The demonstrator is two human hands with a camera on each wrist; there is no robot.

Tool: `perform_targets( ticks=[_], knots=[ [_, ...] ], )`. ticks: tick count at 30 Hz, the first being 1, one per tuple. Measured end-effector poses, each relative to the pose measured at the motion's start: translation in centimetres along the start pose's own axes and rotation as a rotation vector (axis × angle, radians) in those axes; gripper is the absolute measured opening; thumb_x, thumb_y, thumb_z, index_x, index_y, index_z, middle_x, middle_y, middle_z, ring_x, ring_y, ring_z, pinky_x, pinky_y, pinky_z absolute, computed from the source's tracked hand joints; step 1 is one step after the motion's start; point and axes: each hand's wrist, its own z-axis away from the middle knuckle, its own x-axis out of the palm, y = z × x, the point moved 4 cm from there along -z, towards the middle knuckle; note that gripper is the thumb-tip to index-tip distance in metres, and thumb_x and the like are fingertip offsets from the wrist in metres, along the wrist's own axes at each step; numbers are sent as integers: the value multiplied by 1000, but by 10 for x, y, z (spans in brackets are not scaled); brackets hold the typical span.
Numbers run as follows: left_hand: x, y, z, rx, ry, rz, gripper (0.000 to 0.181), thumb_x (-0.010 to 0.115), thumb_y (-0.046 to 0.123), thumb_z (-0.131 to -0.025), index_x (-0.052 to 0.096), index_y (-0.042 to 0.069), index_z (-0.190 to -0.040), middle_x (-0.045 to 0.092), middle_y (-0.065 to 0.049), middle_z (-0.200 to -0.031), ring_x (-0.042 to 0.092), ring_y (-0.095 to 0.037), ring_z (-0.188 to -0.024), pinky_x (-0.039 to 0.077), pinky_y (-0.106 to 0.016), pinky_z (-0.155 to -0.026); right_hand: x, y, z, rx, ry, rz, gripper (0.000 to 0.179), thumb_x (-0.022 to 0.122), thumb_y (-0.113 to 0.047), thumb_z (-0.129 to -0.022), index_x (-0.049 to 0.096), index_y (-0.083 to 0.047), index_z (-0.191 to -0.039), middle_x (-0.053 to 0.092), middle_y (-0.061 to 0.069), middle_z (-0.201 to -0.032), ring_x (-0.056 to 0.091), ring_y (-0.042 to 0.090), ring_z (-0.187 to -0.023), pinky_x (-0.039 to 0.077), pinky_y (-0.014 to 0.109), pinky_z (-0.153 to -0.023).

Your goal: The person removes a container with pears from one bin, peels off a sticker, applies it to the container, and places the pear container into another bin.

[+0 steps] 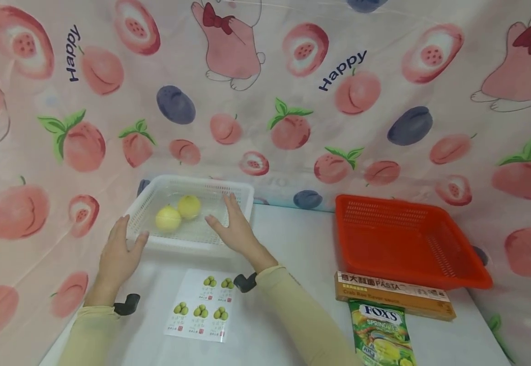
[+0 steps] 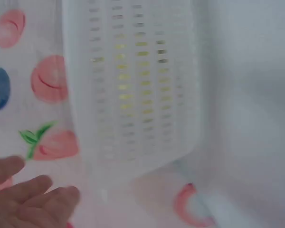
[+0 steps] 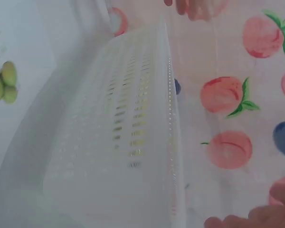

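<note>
A white slotted plastic basket [image 1: 192,245] stands at the back left of the table. Inside it, left of its middle, lie two round yellow fruits [image 1: 168,218]. My left hand [image 1: 121,254] is at the basket's front left corner, fingers extended and thumb apart. Over the right part of the basket reaches my right hand [image 1: 238,229], its fingers spread and nothing in its grasp. In the left wrist view the left hand [image 2: 33,204] shows beside the basket's slotted side, through which yellow shows. Fingertips [image 3: 256,219] of the right hand appear low in the right wrist view.
A sheet of fruit-picture labels [image 1: 201,305] lies in front of the basket, between the forearms. To the right stands a red basket [image 1: 412,274], with a pasta box [image 1: 393,297] and a green Fox's bag [image 1: 382,333] before it. Fruit-print cloth [image 1: 247,117] hangs behind.
</note>
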Motion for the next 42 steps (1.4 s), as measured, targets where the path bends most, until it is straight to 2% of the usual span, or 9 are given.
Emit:
perform_targets(
  ticks=[4, 6, 12, 18, 23, 26, 30, 38, 42],
  knots=[
    [-2, -19, -2, -179, 134, 190, 64, 52, 30, -101, 27, 2, -152, 35, -27, -147, 47, -47, -123, 40, -59, -97, 8, 5, -19, 122, 83, -190, 80, 52, -53, -97, 16, -15, -157, 14, 11, -161, 15, 28, -145, 22, 50, -113],
    [-3, -25, -1, -261, 180, 245, 62, 51, 29, -100, 28, 4, -152, 35, -25, -148, 43, -42, -129, 40, -55, -99, 14, 5, -26, 197, 109, -236, 78, 55, -48, -97, 19, -14, -157, 20, 11, -159, 19, 29, -144, 24, 49, -112],
    [-5, -31, 1, -357, 283, 218, 59, 48, 29, -99, 35, 2, -149, 41, -31, -139, 40, -44, -128, 32, -58, -103, 34, 10, -39, 397, 112, -264, 83, 64, -41, -92, 19, -17, -157, 23, 17, -157, 27, 37, -140, 29, 51, -109],
    [9, -43, -3, -453, 192, 294, 71, 44, 35, -101, 11, 4, -156, 22, -30, -153, 27, -47, -136, 22, -57, -110, 53, 24, -47, 547, 56, -286, 90, 66, -41, -90, 11, -17, -158, 23, 23, -155, 27, 42, -139, 28, 55, -109],
    [30, -57, -4, -543, 136, 602, 83, 46, 42, -100, -12, 25, -156, 3, -18, -161, 22, -36, -142, 39, -43, -103, 64, 31, -50, 635, 15, -369, 90, 65, -37, -92, 8, -17, -158, 29, 19, -154, 29, 38, -139, 28, 51, -110],
    [39, -64, -8, -535, 118, 782, 85, 48, 39, -101, -20, 34, -153, 2, -13, -162, 22, -29, -143, 44, -31, -97, 68, 33, -49, 665, 9, -460, 89, 66, -31, -92, 7, -18, -158, 30, 18, -154, 36, 38, -135, 36, 52, -105],
    [40, -60, -10, -506, 127, 917, 83, 44, 28, -104, -23, 35, -151, 8, -11, -161, 25, -25, -142, 41, -36, -99, 72, 34, -48, 667, 12, -580, 90, 66, -24, -93, 4, -19, -158, 27, 19, -154, 44, 38, -128, 47, 53, -93],
    [42, -55, -13, -538, 103, 967, 73, 35, 21, -106, -18, 31, -154, 10, -12, -161, 25, -25, -142, 37, -41, -102, 74, 36, -52, 635, -10, -717, 84, 63, -12, -93, 10, -18, -158, 16, 14, -159, 41, 38, -131, 54, 45, -84],
    [44, -56, -17, -541, 102, 957, 69, 35, 22, -105, -11, 27, -156, 11, -14, -160, 25, -25, -142, 38, -39, -101, 75, 38, -55, 632, 4, -734, 79, 62, -10, -93, 17, -16, -157, 20, 14, -158, 46, 36, -127, 56, 37, -78]
  ],
)
